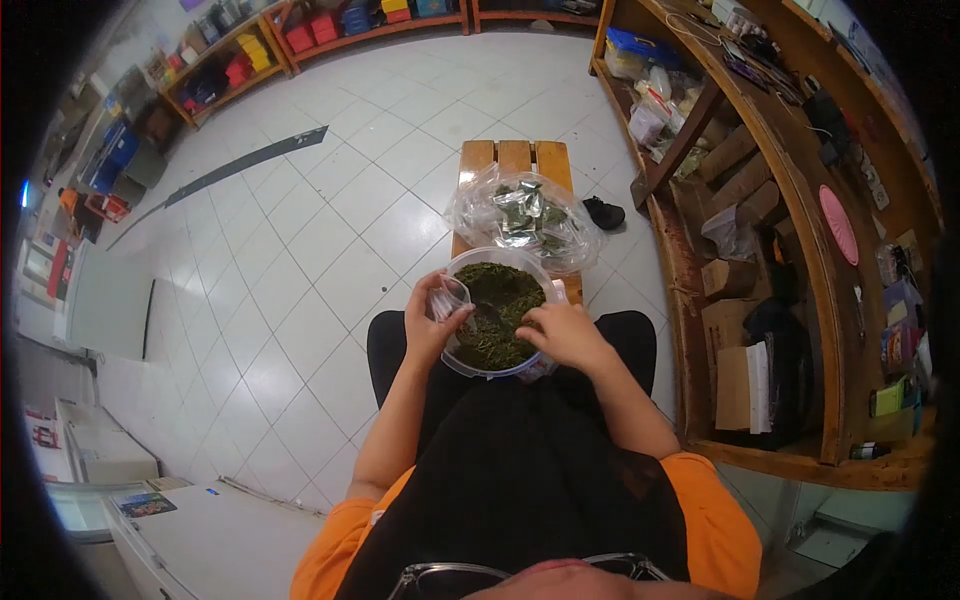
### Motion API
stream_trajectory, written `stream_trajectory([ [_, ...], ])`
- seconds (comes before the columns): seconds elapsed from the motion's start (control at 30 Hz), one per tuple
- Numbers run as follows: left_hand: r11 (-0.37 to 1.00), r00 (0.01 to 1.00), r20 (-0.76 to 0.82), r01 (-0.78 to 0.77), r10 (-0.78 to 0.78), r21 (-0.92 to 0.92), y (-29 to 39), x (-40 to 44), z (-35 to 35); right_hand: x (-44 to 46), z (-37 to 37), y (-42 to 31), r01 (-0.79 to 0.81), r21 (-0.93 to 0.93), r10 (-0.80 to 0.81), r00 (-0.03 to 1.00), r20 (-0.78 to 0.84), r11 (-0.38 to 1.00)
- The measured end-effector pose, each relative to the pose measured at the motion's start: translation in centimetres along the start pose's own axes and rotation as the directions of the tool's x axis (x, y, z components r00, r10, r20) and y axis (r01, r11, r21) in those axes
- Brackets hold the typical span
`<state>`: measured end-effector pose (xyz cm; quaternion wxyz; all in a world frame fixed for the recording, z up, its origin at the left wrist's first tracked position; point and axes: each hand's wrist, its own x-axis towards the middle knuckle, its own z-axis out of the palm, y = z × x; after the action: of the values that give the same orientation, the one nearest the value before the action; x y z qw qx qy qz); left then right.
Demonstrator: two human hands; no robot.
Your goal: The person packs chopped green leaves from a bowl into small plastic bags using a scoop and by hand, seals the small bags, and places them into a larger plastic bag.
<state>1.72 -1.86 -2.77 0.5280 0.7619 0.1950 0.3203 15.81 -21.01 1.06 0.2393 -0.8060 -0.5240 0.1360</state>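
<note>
A round clear plastic tub [553, 288] sits in front of my lap, filled with dried, chopped green herbs [497, 340]. At its left rim my left hand [427, 322] is closed around a small clear plastic bag [453, 291], which is held over the herbs. On the other side my right hand [562, 332] reaches over the rim, its fingers curled together at the surface of the herbs. The fingertips are partly hidden, and how much they grip is hard to see. Just beyond the tub lies a large clear bag [475, 212] with filled green packets [535, 212] in it.
The large bag lies on a slatted wooden bench [515, 155]. A dark shoe [604, 213] is on the tiled floor [300, 270] beside it. Wooden shelving [690, 350] with boxes and bags runs along the right. White chest freezers [240, 540] stand at the lower left.
</note>
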Motion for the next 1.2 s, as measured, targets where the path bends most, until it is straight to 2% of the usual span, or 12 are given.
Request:
stream_trajectory([
  [0.07, 0.950, 0.992, -0.074, 0.072, -0.099, -0.302, -0.7, 0.1, 1.0, -0.4, 0.3, -0.8, -0.043, -0.156, 0.076, 0.975, 0.210, 0.987],
  [0.13, 0.959, 0.996, -0.074, 0.032, -0.055, -0.283, -1.8, 0.1, 1.4, -0.4, 1.9, 0.0, -0.009, -0.127, 0.034, 0.979, 0.199, 0.992],
  [0.23, 0.976, 0.999, -0.054, -0.021, 0.009, -0.216, -2.9, 0.2, 1.1, 0.3, 3.1, 0.6, -0.096, -0.138, 0.108, 0.991, 0.082, 0.986],
  [0.3, 0.985, 0.999, -0.033, -0.030, 0.025, -0.171, -2.9, 0.2, 0.7, 1.4, 2.8, 1.2, -0.093, 0.136, 0.117, 0.976, -0.185, 0.986],
  [0.37, 0.908, 0.987, -0.011, 0.146, -0.163, -0.392, -2.0, 0.3, 0.6, 3.0, 1.6, 0.5, -0.065, 0.313, 0.132, 0.972, -0.196, 0.947],
  [0.5, 0.874, 0.977, 0.002, 0.193, -0.215, -0.445, -1.8, 0.6, -0.2, 7.0, 5.3, 2.5, -0.048, 0.609, 0.215, 0.955, -0.203, 0.791],
  [0.63, 0.874, 0.977, 0.047, 0.207, -0.208, -0.440, -1.6, 0.6, -0.5, 8.7, 6.3, 2.3, 0.039, 0.566, 0.179, 0.929, -0.324, 0.824],
  [0.7, 0.868, 0.975, 0.054, 0.218, -0.217, -0.447, -1.5, 0.5, -0.6, 8.8, 6.0, 2.3, 0.027, 0.510, 0.257, 0.840, -0.477, 0.860],
  [0.83, 0.801, 0.960, 0.060, 0.262, -0.273, -0.539, -1.4, 0.7, -0.9, 8.8, 8.2, 3.3, 0.108, 0.345, 0.057, 0.899, -0.435, 0.932],
  [1.0, 0.799, 0.950, 0.105, 0.304, -0.293, -0.519, -1.4, 0.6, -1.4, 8.3, 8.0, 3.3, -0.163, 0.647, 0.352, 0.920, -0.174, 0.745],
  [1.13, 0.807, 0.961, 0.103, 0.271, -0.256, -0.524, -1.9, 0.8, -1.2, 8.3, 9.3, 4.4, -0.132, 0.420, 0.261, 0.928, -0.265, 0.898],
  [1.2, 0.817, 0.966, 0.103, 0.256, -0.238, -0.517, -1.9, 0.7, -1.2, 8.2, 8.3, 4.5, -0.135, 0.690, 0.419, 0.870, -0.261, 0.711],
])
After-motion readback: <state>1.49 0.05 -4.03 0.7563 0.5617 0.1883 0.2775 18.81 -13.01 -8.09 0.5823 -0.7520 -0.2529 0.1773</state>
